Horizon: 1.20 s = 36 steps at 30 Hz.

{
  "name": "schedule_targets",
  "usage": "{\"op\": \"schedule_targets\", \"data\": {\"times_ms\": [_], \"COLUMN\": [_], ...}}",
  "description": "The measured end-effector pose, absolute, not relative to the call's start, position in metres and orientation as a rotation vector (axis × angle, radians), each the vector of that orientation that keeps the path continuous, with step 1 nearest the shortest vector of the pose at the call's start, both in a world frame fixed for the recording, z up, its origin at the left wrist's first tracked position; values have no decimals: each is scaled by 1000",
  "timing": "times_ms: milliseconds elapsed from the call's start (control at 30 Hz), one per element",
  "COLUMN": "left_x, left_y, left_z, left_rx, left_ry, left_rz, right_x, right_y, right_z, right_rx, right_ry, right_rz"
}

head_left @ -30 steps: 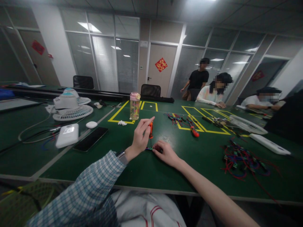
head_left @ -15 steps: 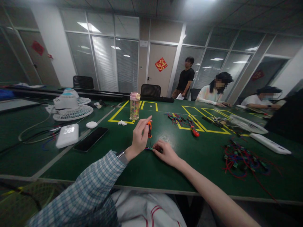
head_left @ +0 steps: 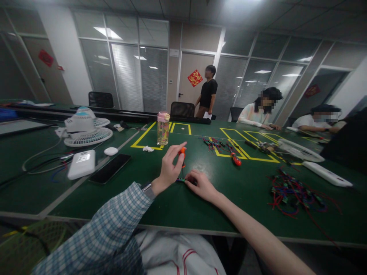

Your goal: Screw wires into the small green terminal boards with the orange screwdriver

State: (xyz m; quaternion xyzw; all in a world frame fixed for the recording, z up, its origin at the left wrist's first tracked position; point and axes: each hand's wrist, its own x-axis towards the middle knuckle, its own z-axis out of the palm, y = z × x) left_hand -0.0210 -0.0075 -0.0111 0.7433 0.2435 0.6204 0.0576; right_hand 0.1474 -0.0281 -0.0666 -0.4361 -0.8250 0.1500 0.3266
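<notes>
My left hand (head_left: 169,168) is closed around the handle of an orange-and-black screwdriver (head_left: 184,162), which stands upright with its thin shaft pointing down. The shaft's lower end meets a small green circuit board (head_left: 181,180) on the table; whether it sits in a screw is too small to tell. My right hand (head_left: 202,186) pinches the board's right end between thumb and fingers, and those fingers cover part of it.
A pile of wired boards (head_left: 295,193) lies at right, with a smaller wired bunch (head_left: 213,144) and a red screwdriver (head_left: 235,158) farther back. A bottle (head_left: 163,129) stands beyond my left hand. Left are a phone (head_left: 111,169), a power bank (head_left: 82,164) and fans (head_left: 88,136). People are across the table.
The fingers of my left hand and the screwdriver's handle have shifted slightly right. My right hand stays put. A standing person in black has moved left behind the table.
</notes>
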Motion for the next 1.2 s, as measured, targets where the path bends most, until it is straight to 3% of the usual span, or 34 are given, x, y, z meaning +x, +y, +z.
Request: {"op": "schedule_targets", "data": {"times_ms": [367, 600, 867, 1200], "left_x": [-21, -18, -20, -19], "left_y": [-5, -3, -7, -7], "left_z": [-14, -15, -12, -13], "left_rx": [2237, 2249, 2265, 2264], "left_ry": [719, 791, 720, 798], "left_rz": [1847, 2049, 1870, 1946], "right_x": [147, 146, 147, 146], "right_y": [-29, -27, -28, -29], "right_z": [-66, -66, -67, -65], "right_rx": [-1140, -1153, -1133, -1141], "right_ry": [-2152, -2155, -2148, -2149], "right_rz": [406, 404, 402, 401]}}
